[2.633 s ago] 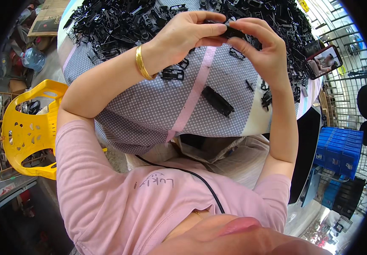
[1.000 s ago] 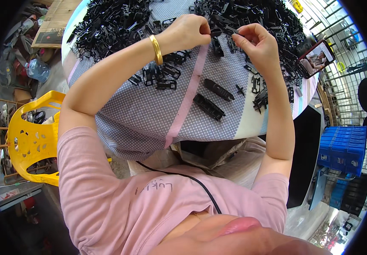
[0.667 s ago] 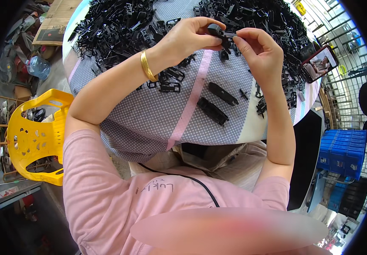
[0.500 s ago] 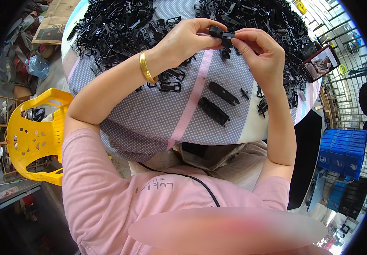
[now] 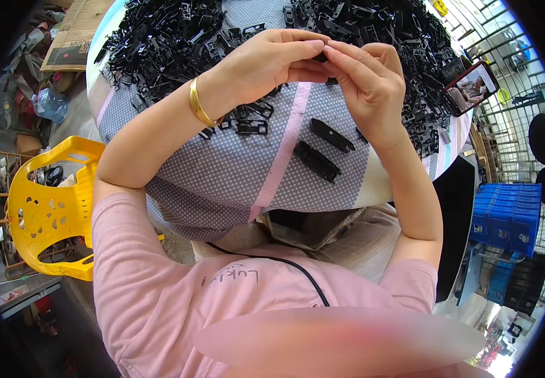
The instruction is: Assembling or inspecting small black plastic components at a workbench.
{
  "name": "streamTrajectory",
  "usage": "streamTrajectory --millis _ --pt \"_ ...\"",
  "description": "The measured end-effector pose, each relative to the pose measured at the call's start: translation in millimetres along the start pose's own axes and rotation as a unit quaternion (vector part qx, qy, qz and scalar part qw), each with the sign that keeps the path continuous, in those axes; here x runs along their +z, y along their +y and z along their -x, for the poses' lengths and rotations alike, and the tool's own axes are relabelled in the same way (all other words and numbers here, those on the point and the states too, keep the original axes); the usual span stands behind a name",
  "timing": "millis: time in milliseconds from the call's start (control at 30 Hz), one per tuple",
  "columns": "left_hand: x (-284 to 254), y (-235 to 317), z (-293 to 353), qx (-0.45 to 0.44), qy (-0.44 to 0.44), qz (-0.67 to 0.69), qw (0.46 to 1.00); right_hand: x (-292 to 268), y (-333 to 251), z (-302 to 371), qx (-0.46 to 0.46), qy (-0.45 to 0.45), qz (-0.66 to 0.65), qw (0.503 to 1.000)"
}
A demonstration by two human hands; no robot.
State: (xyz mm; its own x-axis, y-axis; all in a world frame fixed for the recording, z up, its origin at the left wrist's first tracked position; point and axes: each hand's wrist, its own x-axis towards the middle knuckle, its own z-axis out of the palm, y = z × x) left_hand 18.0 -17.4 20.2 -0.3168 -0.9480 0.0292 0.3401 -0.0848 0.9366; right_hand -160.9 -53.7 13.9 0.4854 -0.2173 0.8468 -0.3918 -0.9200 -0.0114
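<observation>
My left hand (image 5: 272,60) and my right hand (image 5: 370,82) meet over the far part of the table, fingertips pressed together. Between them is a small black plastic part (image 5: 320,57), mostly hidden by the fingers. A gold bangle (image 5: 200,104) circles my left wrist. Nearer to me on the cloth lie two long black plastic pieces: a flatter, smooth one (image 5: 332,135) and a hollow shell-like one (image 5: 316,161). Several small black frame-shaped parts (image 5: 251,128) lie below my left wrist.
Heaps of black parts cover the far left (image 5: 159,50) and far right (image 5: 417,57) of the dotted tablecloth (image 5: 215,170). A phone (image 5: 472,89) stands at the right edge. A yellow chair (image 5: 52,208) is on the left, blue crates (image 5: 507,217) on the right.
My right hand has moved left and closed in against the left fingertips. The black part, plainly seen before, is now mostly covered by fingers.
</observation>
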Motion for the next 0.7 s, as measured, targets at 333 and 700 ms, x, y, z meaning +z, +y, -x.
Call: streamTrajectory --millis 333,700 --pt "4.0 3.2 5.5 0.008 0.001 -0.071 0.997 -16.7 73.6 -24.0 0.292 -0.069 0.094 0.949" --pt "-2.6 -0.9 -0.9 -0.040 0.021 0.026 0.999 -17.4 110.6 -22.1 0.284 -0.131 0.115 0.943"
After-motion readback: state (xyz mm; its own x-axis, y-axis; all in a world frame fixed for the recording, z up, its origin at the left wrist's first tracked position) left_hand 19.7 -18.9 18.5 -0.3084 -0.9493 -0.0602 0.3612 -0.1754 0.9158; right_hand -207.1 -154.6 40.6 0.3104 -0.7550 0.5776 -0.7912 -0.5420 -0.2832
